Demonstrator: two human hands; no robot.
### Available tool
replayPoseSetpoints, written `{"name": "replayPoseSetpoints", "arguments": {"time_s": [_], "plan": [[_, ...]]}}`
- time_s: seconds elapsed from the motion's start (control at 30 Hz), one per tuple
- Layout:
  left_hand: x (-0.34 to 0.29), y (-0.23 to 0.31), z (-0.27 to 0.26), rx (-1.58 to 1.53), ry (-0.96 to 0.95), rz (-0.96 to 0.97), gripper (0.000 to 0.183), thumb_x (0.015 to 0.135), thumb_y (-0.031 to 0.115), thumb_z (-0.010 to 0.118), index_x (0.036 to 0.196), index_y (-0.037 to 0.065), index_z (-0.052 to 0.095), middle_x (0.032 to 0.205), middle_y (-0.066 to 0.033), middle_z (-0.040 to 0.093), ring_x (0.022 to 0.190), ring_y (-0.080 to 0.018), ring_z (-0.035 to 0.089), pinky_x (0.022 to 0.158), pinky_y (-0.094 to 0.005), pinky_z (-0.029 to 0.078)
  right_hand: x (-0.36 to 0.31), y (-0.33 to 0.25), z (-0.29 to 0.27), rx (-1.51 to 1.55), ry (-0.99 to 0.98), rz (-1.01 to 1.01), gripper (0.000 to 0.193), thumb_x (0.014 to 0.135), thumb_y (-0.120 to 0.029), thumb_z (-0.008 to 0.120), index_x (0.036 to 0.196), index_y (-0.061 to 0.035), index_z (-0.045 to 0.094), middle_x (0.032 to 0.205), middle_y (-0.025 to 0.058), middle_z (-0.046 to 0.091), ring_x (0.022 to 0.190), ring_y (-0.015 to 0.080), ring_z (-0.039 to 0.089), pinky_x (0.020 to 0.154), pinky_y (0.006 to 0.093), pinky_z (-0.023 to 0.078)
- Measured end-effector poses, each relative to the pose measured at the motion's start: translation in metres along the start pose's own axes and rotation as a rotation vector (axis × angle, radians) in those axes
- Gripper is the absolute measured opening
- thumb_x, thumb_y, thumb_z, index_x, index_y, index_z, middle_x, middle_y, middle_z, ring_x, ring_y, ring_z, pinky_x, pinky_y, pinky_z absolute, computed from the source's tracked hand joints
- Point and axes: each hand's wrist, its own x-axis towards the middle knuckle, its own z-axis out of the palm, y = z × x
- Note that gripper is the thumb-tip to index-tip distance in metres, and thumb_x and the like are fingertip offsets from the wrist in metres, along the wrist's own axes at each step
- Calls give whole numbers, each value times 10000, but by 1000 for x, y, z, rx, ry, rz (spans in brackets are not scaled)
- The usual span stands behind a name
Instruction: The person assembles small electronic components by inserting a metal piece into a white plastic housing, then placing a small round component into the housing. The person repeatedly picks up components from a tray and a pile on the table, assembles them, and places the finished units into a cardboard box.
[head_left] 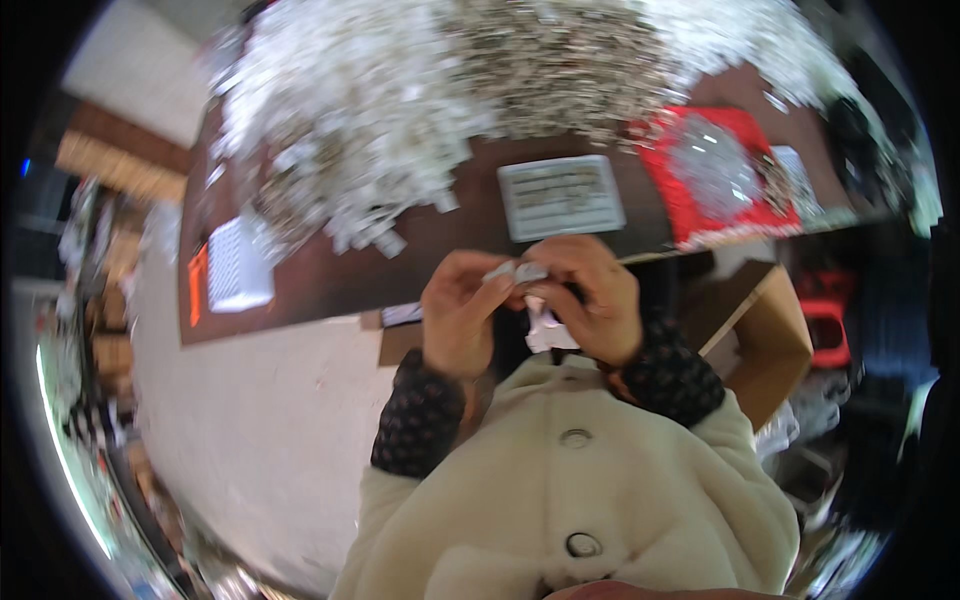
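Observation:
My left hand (462,312) and my right hand (595,298) meet in front of my chest, just short of the table's near edge. Fingers and thumbs of both are pinched on a small whitish piece (531,271), too blurred to name. A pale, shiny strip (546,328), perhaps of plastic, hangs below the right thumb. Beyond my hands, a white flat tray (520,222) with rows of small brownish pieces lies on the dark brown table (440,240).
Loose white packets (350,110) and small brownish metallic pieces (560,70) are heaped across the table's far side. At right is a red bag (680,200) with clear plastic bags. A white basket (238,265) and orange tool (196,285) lie left. A cardboard box (780,340) stands below.

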Motion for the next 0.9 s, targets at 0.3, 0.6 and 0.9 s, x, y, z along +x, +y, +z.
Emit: {"name": "replayPoseSetpoints", "arguments": {"time_s": [0.3, 0.6, 0.9], "plan": [[0, -25, 14, 78, -134, -210, 229, 907, 47, 666, 1121, 3, 597, 1009, -161, 693, 762, -157, 601, 679, -280, 483, 8, 14, -46, 183, -150, 202, 172, 859, -18, 713, 1029, -13, 686, 954, 101, 655, 800, 174, 665, 700, 289, 542], [2, -37, -6, -69, -83, -216, 202, 922, 50, 669, 1107, -2, 608, 1029, -176, 709, 730, -154, 619, 671, -286, 513, 73, 133, -111, -770, 105, 316, 237, 843, -104, 700, 1059, -42, 625, 1027, 166, 667, 853, 338, 670, 734, 424, 531], [6, -39, -7, -113, -80, -224, 193, 930, 59, 669, 1107, 1, 616, 1023, -161, 711, 742, -149, 626, 682, -275, 509, 70, 143, -131, -526, 139, 186, 212, 885, -69, 698, 1086, -30, 646, 948, 112, 695, 810, 229, 688, 689, 338, 542]]}}
